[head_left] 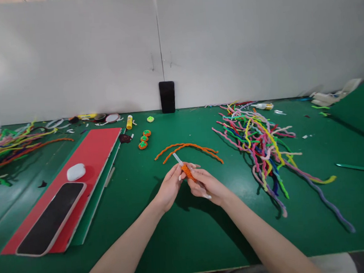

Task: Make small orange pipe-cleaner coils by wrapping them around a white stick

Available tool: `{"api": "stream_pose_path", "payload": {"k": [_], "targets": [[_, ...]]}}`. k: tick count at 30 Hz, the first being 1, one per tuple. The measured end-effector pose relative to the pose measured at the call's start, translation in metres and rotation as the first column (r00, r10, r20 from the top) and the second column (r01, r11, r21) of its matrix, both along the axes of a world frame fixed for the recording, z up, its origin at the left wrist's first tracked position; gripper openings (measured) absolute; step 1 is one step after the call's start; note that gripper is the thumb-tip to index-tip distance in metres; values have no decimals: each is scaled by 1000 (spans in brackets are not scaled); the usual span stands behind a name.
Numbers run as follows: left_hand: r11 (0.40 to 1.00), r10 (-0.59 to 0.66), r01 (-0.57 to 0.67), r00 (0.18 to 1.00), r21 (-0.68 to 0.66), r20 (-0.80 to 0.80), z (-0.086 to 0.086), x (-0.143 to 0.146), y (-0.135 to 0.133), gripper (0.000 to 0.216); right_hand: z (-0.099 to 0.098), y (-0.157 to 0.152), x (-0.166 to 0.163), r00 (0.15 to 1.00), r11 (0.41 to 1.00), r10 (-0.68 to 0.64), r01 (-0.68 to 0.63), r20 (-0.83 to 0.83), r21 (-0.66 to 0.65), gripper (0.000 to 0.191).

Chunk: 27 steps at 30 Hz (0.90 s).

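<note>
Between my two hands, an orange pipe cleaner [188,172] is coiled around a translucent white stick [177,158], whose bare end points up and left. My left hand [172,184] pinches the coil near that bare end. With closed fingers, my right hand [208,185] grips the lower right part of the coil. Just beyond my hands, a few loose orange pipe cleaners [189,144] lie curved on the green table [138,222]. Farther left sit small orange and green coiled pieces [144,139] in a row, with a light green one [150,119] behind them.
A pile of coloured pipe cleaners [263,143] spreads on the right, another [8,148] at far left. A phone [52,218] and white earbud case [76,172] lie on a red board [91,147]. A black phone [167,96] leans against the partition [101,54]; a glue stick [129,122] stands nearby.
</note>
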<state>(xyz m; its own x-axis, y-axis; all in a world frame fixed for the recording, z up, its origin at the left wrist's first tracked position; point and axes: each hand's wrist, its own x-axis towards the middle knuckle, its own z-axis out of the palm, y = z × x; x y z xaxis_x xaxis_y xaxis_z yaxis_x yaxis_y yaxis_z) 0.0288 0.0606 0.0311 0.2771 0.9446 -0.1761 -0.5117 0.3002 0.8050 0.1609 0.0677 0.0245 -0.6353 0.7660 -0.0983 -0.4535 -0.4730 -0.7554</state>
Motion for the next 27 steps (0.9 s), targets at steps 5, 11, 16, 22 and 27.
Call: {"api": "stream_pose_path", "payload": {"k": [5,11,16,22,27], "targets": [[998,41,-36,994,-43,98,2,8,-4,28,-4,-5,-10,996,999,-26,23,-81,-38,24],[995,69,-59,989,-79,132,-1,8,-3,30,-3,-13,-19,992,996,10,-21,-125,-82,20],[993,73,-63,992,-103,100,-3,8,-3,31,0,-14,-20,991,993,37,-51,-127,-107,20],[974,203,-198,978,-106,45,-2,9,-3,21,-9,-12,-22,999,998,-32,31,-28,-55,24],[984,116,-98,986,-148,121,-4,2,0,17,-10,-14,-24,997,998,-50,53,66,-47,26]]}}
